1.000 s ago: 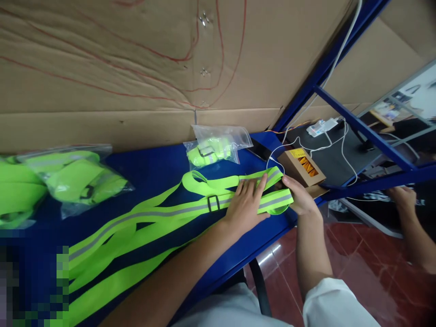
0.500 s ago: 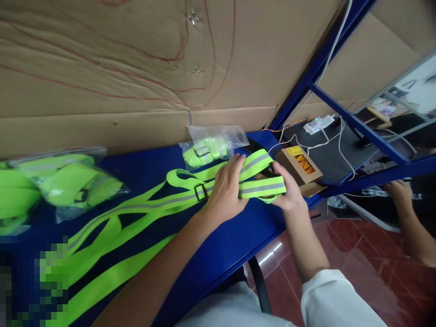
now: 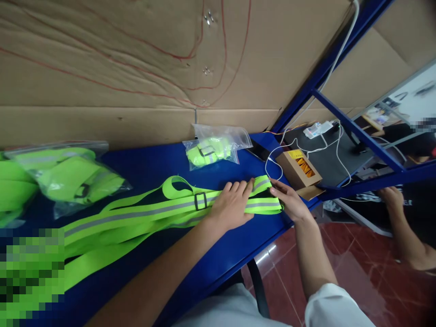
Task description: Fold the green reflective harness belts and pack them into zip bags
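Long neon-green reflective straps [image 3: 136, 210] with a grey stripe stretch along the blue table from the lower left. A black slide buckle [image 3: 200, 200] sits on them just left of my left hand [image 3: 233, 204]. That hand is closed over the bundle, pressing it down with its fingers together. My right hand [image 3: 292, 200] grips the folded loops at the right end, its fingertips partly hidden by the webbing. Behind the hands lies a clear zip bag [image 3: 213, 152] with a folded strap and buckle inside.
More bagged green straps [image 3: 78, 177] lie at the left. At the right are a black phone [image 3: 259, 151] with a white cable, a cardboard box [image 3: 299, 169] of orange packets and a blue frame post [image 3: 296, 102]. Another person's arm [image 3: 405, 231] shows at far right.
Both hands have come down with the looped strap ends, which now lie lower and flatter near the table. The straps at left are drawn closer together.
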The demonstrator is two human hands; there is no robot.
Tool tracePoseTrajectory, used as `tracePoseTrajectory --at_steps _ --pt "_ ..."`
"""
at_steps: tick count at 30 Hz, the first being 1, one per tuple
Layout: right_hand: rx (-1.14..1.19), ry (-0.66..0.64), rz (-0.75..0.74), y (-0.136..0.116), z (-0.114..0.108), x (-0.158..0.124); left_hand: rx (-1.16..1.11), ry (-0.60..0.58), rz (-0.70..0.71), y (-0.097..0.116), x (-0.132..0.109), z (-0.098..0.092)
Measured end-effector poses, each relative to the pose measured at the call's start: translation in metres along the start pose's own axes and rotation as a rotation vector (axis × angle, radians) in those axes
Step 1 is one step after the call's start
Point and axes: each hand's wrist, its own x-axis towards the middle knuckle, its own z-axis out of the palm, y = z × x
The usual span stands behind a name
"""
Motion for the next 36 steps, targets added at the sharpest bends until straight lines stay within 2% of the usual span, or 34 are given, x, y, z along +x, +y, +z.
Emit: tracePoseTrajectory --at_steps 6,14,23,29,34,36 --pt "-0.207 0.071 -0.121 0.005 -0.005 0.008 0.037 -0.023 0.011 -0.005 -0.008 0.007" --pt "-0.406 0.202 -0.228 0.015 -0.010 0.018 0.042 -0.036 -0.073 -0.009 -0.010 0.015" --pt "-0.732 0.307 -0.312 0.014 -0.011 0.022 0.080 -0.025 -0.039 -0.008 -0.012 0.010" --pt "-0.937 0.372 -0.397 -0.001 0.016 0.012 0.104 -0.043 0.055 -0.006 -0.008 0.009" --pt "-1.331 0.450 -0.490 -0.002 0.050 -0.001 0.114 -0.050 0.023 -0.004 -0.010 0.008" --pt "-1.402 0.438 -0.538 0.001 0.056 -0.003 0.118 -0.053 0.010 -0.004 -0.013 0.006"
